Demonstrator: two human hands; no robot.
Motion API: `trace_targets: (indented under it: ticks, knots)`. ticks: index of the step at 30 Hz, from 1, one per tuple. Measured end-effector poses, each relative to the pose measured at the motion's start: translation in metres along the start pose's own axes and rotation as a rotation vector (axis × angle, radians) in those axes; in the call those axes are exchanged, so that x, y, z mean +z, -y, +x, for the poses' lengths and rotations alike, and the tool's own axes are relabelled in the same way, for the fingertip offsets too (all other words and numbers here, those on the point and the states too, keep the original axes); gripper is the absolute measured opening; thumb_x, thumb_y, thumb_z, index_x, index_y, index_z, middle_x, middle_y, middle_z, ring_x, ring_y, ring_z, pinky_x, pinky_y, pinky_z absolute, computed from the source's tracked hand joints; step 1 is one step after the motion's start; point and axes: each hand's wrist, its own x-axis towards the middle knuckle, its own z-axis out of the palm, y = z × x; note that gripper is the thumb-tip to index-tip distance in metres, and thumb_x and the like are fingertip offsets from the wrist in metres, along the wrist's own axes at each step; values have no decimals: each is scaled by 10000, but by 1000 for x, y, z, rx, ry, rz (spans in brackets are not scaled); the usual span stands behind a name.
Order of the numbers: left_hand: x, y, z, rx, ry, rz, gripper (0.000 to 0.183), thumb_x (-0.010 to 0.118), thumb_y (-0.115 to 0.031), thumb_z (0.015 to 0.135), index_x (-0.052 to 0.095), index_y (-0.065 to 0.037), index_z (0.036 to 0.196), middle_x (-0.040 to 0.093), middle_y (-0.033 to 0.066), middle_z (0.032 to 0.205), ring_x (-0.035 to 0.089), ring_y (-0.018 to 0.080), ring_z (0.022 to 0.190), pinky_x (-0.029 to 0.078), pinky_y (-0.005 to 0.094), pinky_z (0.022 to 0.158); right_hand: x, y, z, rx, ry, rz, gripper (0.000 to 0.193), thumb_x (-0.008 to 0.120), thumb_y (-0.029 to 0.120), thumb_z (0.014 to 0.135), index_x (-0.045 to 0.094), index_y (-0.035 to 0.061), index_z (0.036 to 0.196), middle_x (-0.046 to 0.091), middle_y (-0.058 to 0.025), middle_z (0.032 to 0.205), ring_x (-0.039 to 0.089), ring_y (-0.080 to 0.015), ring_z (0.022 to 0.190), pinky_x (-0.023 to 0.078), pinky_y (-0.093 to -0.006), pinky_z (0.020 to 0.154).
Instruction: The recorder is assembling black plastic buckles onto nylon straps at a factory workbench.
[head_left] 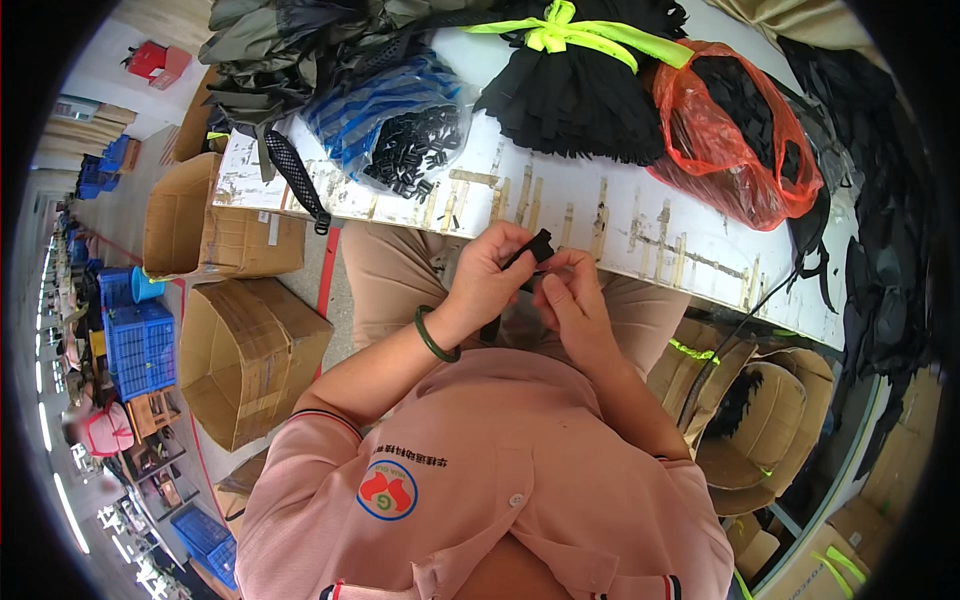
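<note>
A short piece of black webbing strap point(533, 249) is held over my lap, just off the table's near edge. My left hand point(484, 272), below a green bangle on the wrist, pinches it between thumb and fingers. Close beside it, my right hand point(574, 296) has its fingertips closed on the strap's right side. The fingers hide whether a small fitting is also held there. Further away, a blue-striped clear plastic bag point(385, 110) lies with its mouth towards me, and many small black plastic pieces point(412, 150) show inside it.
The white table point(625, 215) is marked with tape strips. On it are a bundle of black straps point(570, 105) tied with neon-yellow ribbon, a red plastic bag point(735, 140) of black pieces, and dark fabric point(265, 65). Cardboard boxes point(255, 355) stand at left, another box point(770, 420) at right.
</note>
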Motion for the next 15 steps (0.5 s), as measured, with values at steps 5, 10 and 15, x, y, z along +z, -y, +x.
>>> trace_targets:
  ticks: [5, 10, 15]
  knots:
    - [7, -1, -3, 71, -56, -80, 132, 542, 27, 872, 525, -25, 992, 633, 20, 773, 519, 33, 565, 387, 181, 455, 9, 3, 0, 89, 3, 314, 159, 493, 135, 947, 411, 112, 1081, 512, -37, 759, 382, -62, 527, 288, -189, 443]
    - [4, 2, -3, 274, -80, 145, 147, 578, 50, 843, 564, 0, 980, 630, 31, 751, 555, 45, 595, 450, 202, 523, 9, 6, 2, 115, -7, 390, 154, 488, 107, 945, 397, 114, 1069, 522, -43, 780, 384, -57, 524, 276, -186, 422]
    - [5, -2, -2, 461, -161, 390, 169, 619, 39, 802, 589, -4, 962, 630, 57, 746, 593, 98, 599, 473, 233, 537, 18, 7, 3, 78, -90, 333, 152, 501, 137, 944, 421, 111, 1070, 503, -32, 752, 381, -60, 535, 288, -194, 440]
